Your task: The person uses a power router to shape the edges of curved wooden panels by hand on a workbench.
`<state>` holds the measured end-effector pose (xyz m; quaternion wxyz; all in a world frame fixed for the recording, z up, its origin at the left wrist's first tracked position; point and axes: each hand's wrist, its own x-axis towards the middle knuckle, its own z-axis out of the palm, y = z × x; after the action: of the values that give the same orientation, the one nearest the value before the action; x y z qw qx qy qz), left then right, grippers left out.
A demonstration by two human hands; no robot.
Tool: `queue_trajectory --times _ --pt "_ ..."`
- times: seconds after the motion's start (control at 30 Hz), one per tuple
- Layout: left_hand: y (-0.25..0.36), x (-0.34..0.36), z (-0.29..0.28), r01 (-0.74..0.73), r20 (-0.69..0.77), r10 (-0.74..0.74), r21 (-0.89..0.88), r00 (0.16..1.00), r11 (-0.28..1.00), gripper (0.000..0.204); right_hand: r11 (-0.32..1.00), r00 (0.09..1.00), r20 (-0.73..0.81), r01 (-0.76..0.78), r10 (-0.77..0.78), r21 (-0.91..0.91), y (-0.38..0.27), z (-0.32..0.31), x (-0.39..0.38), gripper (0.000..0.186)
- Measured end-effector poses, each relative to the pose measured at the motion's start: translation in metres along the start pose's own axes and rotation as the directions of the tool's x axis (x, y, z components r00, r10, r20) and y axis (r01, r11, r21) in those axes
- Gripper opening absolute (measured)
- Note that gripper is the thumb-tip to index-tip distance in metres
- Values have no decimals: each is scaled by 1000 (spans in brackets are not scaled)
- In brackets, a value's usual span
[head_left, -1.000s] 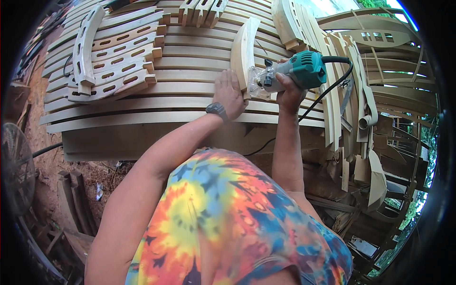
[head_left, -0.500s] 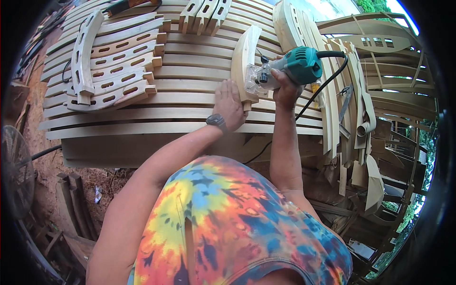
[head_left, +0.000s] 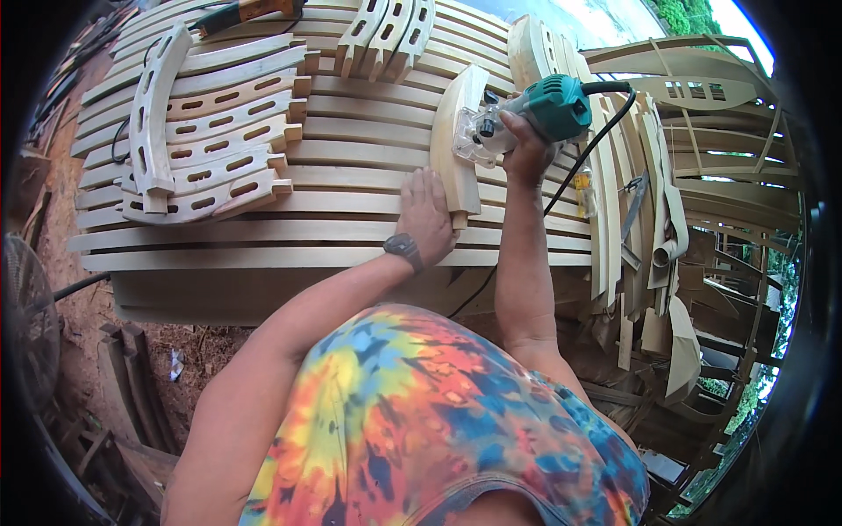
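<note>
My right hand [head_left: 528,149] grips a teal corded trim router [head_left: 553,105] with a clear plastic base [head_left: 474,131], which sits against a pale, curved wooden piece [head_left: 452,180]. My left hand [head_left: 425,215], with a dark watch at the wrist, lies with fingers extended against the left side of that piece's near end, on a bed of parallel wooden slats [head_left: 351,184]. The router's black cord loops down past my right forearm. Its bit is hidden from view.
Slotted curved pieces [head_left: 219,145] are stacked at left, more [head_left: 383,35] at the back, beside an orange-and-black tool [head_left: 241,13]. Long strips and scraps [head_left: 658,202] crowd the right, near wooden frames [head_left: 719,83]. A fan [head_left: 31,324] stands at left above dirt ground.
The view has shifted so the bench appears lower. My right hand and the router have moved away from me along the curved piece; my left hand stays against it.
</note>
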<state>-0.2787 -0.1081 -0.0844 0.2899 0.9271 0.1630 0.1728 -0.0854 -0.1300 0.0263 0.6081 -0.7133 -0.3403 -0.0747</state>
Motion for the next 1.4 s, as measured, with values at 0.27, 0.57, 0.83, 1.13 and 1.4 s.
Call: queue_trajectory --times 0.27,0.57,0.83,1.13,1.4 --pt "0 -1 1 11 10 -11 -1 1000 1000 92 957 982 -137 -88 129 275 -3 23 26 26" --pt "0 -1 1 -2 -10 2 -58 1000 998 95 984 982 -174 -41 72 172 20 31 58 21" --pt "0 0 1 4 -3 -4 -53 1000 999 97 988 982 -189 24 6 156 36 37 88 19" --pt "2 -1 -6 27 75 -23 -47 997 999 102 991 979 -202 33 -6 133 53 38 113 19" --pt "0 -2 -3 23 43 -21 -38 999 999 109 961 977 -202 -15 73 275 57 45 127 19"
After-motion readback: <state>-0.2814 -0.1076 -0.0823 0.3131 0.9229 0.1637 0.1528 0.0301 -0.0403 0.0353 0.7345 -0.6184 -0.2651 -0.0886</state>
